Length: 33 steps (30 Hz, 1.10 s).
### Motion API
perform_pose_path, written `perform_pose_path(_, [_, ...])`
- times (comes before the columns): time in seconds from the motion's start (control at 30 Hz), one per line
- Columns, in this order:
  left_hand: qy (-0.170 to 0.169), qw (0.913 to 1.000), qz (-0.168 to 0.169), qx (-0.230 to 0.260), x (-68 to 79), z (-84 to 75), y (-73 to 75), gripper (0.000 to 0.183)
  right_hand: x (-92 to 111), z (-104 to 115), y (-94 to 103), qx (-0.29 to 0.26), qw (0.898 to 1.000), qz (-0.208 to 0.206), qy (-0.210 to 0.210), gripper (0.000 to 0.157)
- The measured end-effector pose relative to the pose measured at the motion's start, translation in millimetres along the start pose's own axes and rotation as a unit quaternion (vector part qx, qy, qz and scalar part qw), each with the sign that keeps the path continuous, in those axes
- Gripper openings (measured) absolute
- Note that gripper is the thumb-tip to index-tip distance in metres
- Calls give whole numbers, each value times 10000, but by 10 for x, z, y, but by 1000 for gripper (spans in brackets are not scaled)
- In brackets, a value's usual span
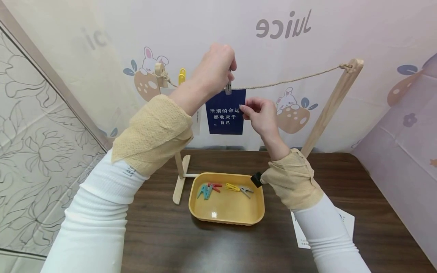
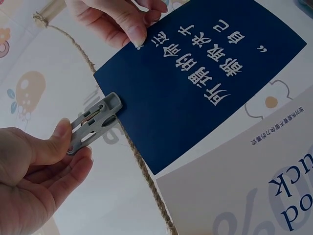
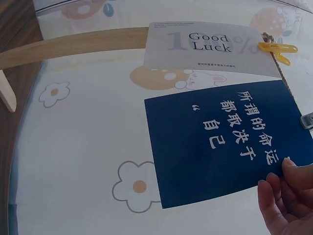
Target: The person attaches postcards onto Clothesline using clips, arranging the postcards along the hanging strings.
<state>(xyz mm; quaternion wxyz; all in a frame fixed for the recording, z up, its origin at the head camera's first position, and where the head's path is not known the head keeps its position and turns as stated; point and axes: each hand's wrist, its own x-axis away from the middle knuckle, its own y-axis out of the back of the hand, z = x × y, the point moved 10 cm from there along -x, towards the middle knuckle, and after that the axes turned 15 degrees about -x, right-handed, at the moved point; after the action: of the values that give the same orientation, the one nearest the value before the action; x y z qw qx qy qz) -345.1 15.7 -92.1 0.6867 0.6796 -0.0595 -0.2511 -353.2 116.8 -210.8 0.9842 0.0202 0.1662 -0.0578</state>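
A dark blue card (image 1: pixel 225 112) with white characters hangs at the twine line (image 1: pixel 290 81). My left hand (image 1: pixel 216 68) pinches the handle ends of a grey clothespin (image 2: pixel 95 120), whose nose sits over the card's top edge at the twine. With thumb and fingers my right hand (image 1: pixel 261 113) holds the card's right edge. Beside it on the line hangs a pale "Good Luck" card (image 3: pixel 210 51), with a yellow clothespin (image 3: pixel 278 48) at its top edge.
On the dark wooden table (image 1: pixel 218 250) stands a yellow tray (image 1: pixel 225 220) with several clothespins (image 1: pixel 206 190) inside. Wooden posts (image 1: pixel 332 102) carry the twine on both sides. A white card (image 1: pixel 300 237) lies partly beneath my right forearm. A printed curtain hangs behind.
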Motion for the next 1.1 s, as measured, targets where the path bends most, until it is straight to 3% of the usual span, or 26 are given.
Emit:
perform_pose_path(0.53, [-119, 9998, -89, -103, 7, -20, -47, 20, -3, -70, 8, -266, 9995, 108, -125, 12])
perform_pose_path(1.1, [-312, 9994, 166, -22, 51, -60, -119, 23, 7, -89, 13, -218, 9997, 109, -47, 19])
